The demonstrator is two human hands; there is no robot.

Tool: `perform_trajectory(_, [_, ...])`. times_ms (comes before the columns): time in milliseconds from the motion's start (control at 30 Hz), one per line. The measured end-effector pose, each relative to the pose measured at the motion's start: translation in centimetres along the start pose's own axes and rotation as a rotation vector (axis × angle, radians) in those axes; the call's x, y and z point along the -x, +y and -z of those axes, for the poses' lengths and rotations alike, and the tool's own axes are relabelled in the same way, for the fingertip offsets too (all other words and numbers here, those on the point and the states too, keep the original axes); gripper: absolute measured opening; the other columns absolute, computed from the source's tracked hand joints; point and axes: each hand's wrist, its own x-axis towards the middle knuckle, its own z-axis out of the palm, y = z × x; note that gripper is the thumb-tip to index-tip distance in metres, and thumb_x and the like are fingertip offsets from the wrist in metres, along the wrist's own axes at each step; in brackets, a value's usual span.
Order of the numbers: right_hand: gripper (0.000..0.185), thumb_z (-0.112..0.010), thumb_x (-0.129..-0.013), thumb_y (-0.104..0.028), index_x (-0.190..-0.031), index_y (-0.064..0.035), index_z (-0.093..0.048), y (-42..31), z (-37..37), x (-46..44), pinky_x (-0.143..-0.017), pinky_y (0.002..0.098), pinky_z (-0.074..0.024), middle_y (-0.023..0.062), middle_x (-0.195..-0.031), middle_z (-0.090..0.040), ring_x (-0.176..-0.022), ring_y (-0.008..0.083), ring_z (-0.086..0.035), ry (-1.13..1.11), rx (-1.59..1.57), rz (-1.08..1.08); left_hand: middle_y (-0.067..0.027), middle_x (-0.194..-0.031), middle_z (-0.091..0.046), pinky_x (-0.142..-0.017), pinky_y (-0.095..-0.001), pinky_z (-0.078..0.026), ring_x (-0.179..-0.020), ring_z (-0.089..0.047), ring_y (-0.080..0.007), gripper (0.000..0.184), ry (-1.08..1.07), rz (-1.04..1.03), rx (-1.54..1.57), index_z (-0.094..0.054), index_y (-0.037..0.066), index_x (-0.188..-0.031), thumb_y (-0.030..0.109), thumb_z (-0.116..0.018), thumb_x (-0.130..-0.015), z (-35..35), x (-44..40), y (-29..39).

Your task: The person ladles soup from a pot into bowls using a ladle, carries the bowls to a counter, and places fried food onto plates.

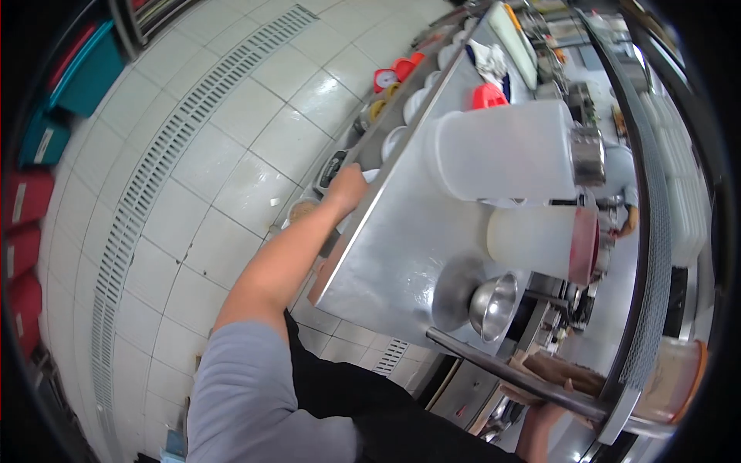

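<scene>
My left hand point(347, 190) reaches out along the edge of the steel table point(401, 255), down by the shelf beneath it. Its fingers look closed and touch or lie beside a white dish point(370, 176); what they grip is partly hidden. At the lower right, my right hand point(543, 419) is partly covered by a metal rail point(509, 376). Its fingers are closed around a flat brown thing point(567, 372), whose kind I cannot make out.
On the table stand a large whitish plastic container point(505, 150), a second container with a red band point(532, 243) and a steel bowl point(494, 305). White bowls point(415, 104) line the lower shelf. A floor drain point(185, 131) crosses the tiles; teal bins point(89, 69) stand left.
</scene>
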Motion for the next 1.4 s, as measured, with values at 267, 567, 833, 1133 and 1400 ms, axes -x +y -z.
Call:
perform_trajectory(267, [0.061, -0.060, -0.095, -0.032, -0.143, -0.0006, -0.040, 0.5, -0.2, -0.2, -0.113, 0.0461, -0.0376, 0.0177, -0.138, -0.052, -0.128, 0.0319, -0.052, -0.047, -0.031, 0.054, -0.0334, -0.114, -0.066, -0.094, -0.0472, -0.048, -0.111, -0.065, -0.0434, 0.044, -0.087, -0.192, 0.467, -0.059, -0.001, -0.121, 0.036, -0.051, -0.098, -9.3, -6.3, -10.2])
perform_trajectory(567, [0.059, -0.065, -0.094, -0.027, -0.143, -0.0044, -0.040, 1.5, 1.6, -1.6, -0.108, 0.0453, -0.0441, 0.0135, -0.135, -0.053, -0.124, 0.0288, -0.055, -0.103, -0.013, 0.143, -0.0249, -0.111, -0.071, -0.092, -0.0408, -0.051, -0.107, -0.068, -0.0357, 0.035, 0.256, -0.217, 0.158, -0.064, -0.001, -0.121, 0.022, -0.062, -0.096, 2.5, 0.9, -2.1])
perform_trajectory(833, [0.043, -0.065, -0.097, -0.025, -0.131, -0.0023, -0.052, 6.0, 5.4, -5.6, -0.101, 0.0415, -0.0474, 0.0086, -0.123, -0.059, -0.113, 0.0231, -0.059, -0.179, -0.135, 0.097, -0.0236, -0.149, -0.049, -0.114, -0.0417, -0.038, -0.138, -0.048, -0.0348, 0.061, 0.816, 0.026, 0.261, -0.043, -0.003, -0.148, 0.033, -0.058, -0.101, 16.3, 9.1, -7.3])
perform_trajectory(1133, [0.023, -0.057, -0.103, -0.020, -0.117, -0.0013, -0.055, 4.6, 2.1, -4.6, -0.071, 0.0389, -0.0578, 0.0118, -0.097, -0.067, -0.089, 0.0259, -0.070, -1.045, -0.567, -0.264, -0.0211, -0.134, -0.059, -0.096, -0.0434, -0.054, -0.115, -0.063, -0.0322, 0.050, 1.041, -0.046, 0.833, -0.044, -0.003, -0.144, 0.028, -0.052, -0.105, 19.8, 36.2, -7.8])
perform_trajectory(1400, [0.059, -0.067, -0.090, -0.037, -0.130, 0.0028, -0.048, 3.4, 2.3, -7.2, -0.071, 0.0495, -0.0557, 0.0222, -0.085, -0.070, -0.071, 0.0393, -0.069, -0.957, -0.205, 0.869, -0.0233, -0.139, -0.053, -0.104, -0.0489, -0.049, -0.121, -0.058, -0.0367, 0.062, 1.178, -0.081, 1.009, -0.042, -0.007, -0.144, 0.036, -0.056, -0.102, -2.4, 59.4, -4.3])
